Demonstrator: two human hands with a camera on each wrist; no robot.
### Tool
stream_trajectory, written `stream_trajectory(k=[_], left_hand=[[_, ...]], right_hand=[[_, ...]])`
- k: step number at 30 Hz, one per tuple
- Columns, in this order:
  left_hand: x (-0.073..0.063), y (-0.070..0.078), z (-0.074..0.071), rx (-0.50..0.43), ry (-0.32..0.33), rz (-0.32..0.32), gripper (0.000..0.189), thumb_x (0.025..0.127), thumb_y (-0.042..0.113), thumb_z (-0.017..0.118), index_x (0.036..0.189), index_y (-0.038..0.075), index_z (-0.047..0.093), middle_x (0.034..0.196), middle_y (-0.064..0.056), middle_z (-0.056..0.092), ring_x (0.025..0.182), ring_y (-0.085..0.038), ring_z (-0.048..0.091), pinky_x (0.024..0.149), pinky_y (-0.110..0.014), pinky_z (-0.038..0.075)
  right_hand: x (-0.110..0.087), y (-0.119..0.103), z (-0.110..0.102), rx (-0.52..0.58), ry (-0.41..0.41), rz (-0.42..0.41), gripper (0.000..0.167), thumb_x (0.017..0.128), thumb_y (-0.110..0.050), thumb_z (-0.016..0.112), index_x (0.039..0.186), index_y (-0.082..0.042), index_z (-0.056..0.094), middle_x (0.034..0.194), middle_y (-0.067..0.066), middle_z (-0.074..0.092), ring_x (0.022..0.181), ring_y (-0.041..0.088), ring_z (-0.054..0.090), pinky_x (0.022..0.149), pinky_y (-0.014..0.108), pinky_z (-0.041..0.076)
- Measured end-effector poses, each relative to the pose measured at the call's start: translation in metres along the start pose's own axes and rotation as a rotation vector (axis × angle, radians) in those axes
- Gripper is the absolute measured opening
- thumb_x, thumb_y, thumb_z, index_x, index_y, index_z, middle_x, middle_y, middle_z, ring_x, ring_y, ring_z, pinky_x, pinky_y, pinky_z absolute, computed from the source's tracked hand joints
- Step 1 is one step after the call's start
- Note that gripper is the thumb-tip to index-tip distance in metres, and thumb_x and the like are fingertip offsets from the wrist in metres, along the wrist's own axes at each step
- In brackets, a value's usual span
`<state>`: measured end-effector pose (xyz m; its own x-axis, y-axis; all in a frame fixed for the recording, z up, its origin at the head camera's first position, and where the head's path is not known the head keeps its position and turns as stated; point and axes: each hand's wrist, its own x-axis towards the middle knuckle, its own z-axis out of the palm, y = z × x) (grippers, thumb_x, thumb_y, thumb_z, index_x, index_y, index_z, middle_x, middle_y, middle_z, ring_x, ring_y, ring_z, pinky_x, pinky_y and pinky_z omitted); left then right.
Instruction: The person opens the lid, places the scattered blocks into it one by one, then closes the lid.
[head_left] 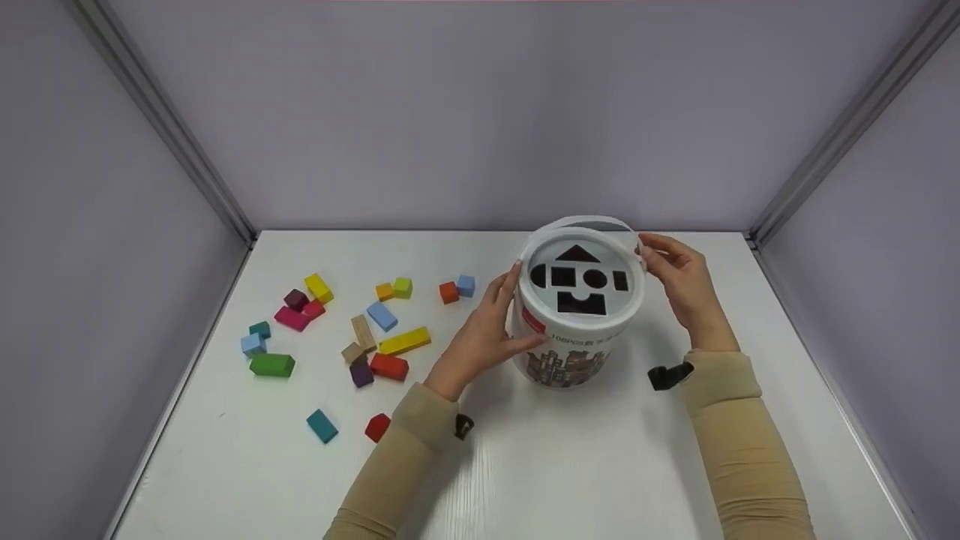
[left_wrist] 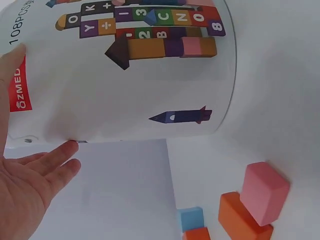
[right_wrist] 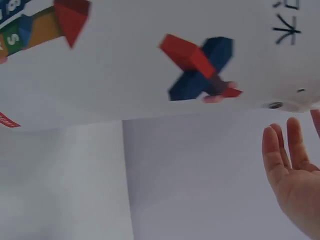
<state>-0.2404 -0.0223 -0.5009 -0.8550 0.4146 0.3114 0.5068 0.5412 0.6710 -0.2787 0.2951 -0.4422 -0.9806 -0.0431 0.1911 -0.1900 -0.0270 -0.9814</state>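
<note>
A white bucket [head_left: 615, 341] with printed block pictures stands upright toward the back right of the table in the head view. Its grey-white lid [head_left: 615, 301] has several dark shaped holes. My left hand [head_left: 484, 334] rests against the bucket's left side, thumb across the front and fingers fairly straight; the left wrist view shows this hand [left_wrist: 30, 187] at the printed wall. At the right rim, my right hand [head_left: 686, 285] pinches the white carrying handle [head_left: 592, 220] near its end. In the right wrist view, that contact lies mostly beyond the frame edge, past my right hand [right_wrist: 300, 185].
Several coloured wooden blocks lie scattered on the left half of the white table [head_left: 247, 465], including a yellow bar [head_left: 405, 341], a green block [head_left: 272, 365] and a teal block [head_left: 322, 426]. A red block [head_left: 378, 427] lies beside my left sleeve. Grey panels [head_left: 480, 112] enclose the table.
</note>
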Motion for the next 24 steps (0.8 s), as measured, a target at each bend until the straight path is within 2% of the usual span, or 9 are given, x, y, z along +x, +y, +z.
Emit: stream_trajectory(k=[5, 8, 11, 16, 18, 24], left_hand=[[0.009, 0.0, -0.005, -0.045, -0.013, -0.061, 0.128, 0.064, 0.059, 0.084, 0.156, 0.041, -0.003, 0.153, -0.007, 0.029, 0.131, -0.023, 0.045, 0.102, -0.048, 0.043], [0.014, -0.002, -0.006, -0.072, -0.035, -0.078, 0.132, 0.06, 0.059, 0.086, 0.156, 0.04, -0.002, 0.152, -0.005, 0.032, 0.13, -0.021, 0.045, 0.103, -0.046, 0.042], [0.017, -0.004, -0.006, -0.128, -0.051, -0.094, 0.133, 0.057, 0.059, 0.088, 0.157, 0.04, 0.002, 0.152, -0.002, 0.034, 0.13, -0.02, 0.044, 0.104, -0.045, 0.041], [0.018, -0.011, 0.0, -0.221, -0.074, -0.148, 0.128, 0.054, 0.061, 0.089, 0.155, 0.044, 0.011, 0.152, 0.002, 0.034, 0.134, -0.019, 0.039, 0.105, -0.046, 0.039], [0.016, -0.013, 0.003, -0.244, -0.082, -0.165, 0.127, 0.054, 0.061, 0.089, 0.155, 0.045, 0.013, 0.152, 0.002, 0.034, 0.136, -0.02, 0.037, 0.106, -0.047, 0.038], [0.012, -0.015, 0.011, -0.275, -0.079, -0.172, 0.127, 0.055, 0.058, 0.09, 0.153, 0.047, 0.011, 0.154, 0.004, 0.03, 0.137, -0.018, 0.035, 0.108, -0.049, 0.034]], right_hand=[[0.004, 0.011, 0.008, 0.155, 0.029, 0.215, 0.044, 0.097, -0.027, 0.062, 0.135, -0.006, 0.055, 0.121, 0.007, 0.058, 0.103, 0.015, 0.062, 0.085, 0.024, 0.052], [0.006, 0.017, 0.011, 0.22, 0.056, 0.293, 0.044, 0.098, -0.028, 0.061, 0.136, -0.007, 0.053, 0.123, 0.005, 0.057, 0.103, 0.013, 0.062, 0.083, 0.023, 0.053], [0.007, 0.024, 0.012, 0.246, 0.072, 0.343, 0.042, 0.099, -0.03, 0.059, 0.135, -0.009, 0.053, 0.124, 0.002, 0.058, 0.11, 0.013, 0.059, 0.087, 0.023, 0.052], [0.003, 0.036, 0.014, 0.163, 0.08, 0.388, 0.043, 0.1, -0.031, 0.056, 0.137, -0.009, 0.052, 0.122, 0.0, 0.059, 0.126, 0.021, 0.047, 0.097, 0.025, 0.046], [0.001, 0.04, 0.015, 0.121, 0.081, 0.398, 0.045, 0.101, -0.029, 0.055, 0.14, -0.007, 0.049, 0.125, 0.003, 0.057, 0.129, 0.023, 0.043, 0.098, 0.024, 0.044], [-0.002, 0.042, 0.015, -0.004, 0.083, 0.397, 0.049, 0.103, -0.025, 0.052, 0.146, -0.004, 0.042, 0.131, 0.012, 0.052, 0.117, 0.022, 0.051, 0.087, 0.021, 0.048]])
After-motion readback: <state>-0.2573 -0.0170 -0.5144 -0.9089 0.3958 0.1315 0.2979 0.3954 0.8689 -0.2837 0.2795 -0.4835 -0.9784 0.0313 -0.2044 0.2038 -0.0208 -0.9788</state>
